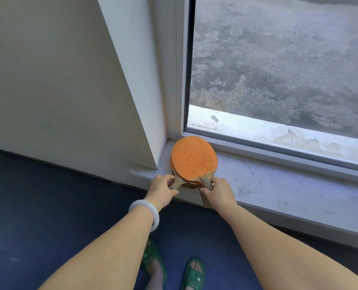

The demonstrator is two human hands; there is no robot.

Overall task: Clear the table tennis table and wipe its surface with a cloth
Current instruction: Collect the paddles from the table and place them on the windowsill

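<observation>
Hands (pixel 163 186) (pixel 221 191) around paddle handles (pixel 177 183)

Dusty windowsill (pixel 268 181), green sandals (pixel 193 273)

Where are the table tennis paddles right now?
In the head view, centre frame, the stacked orange paddles lie on the windowsill, in its left corner by the window frame; the left hand and right hand each grip a handle.
</observation>
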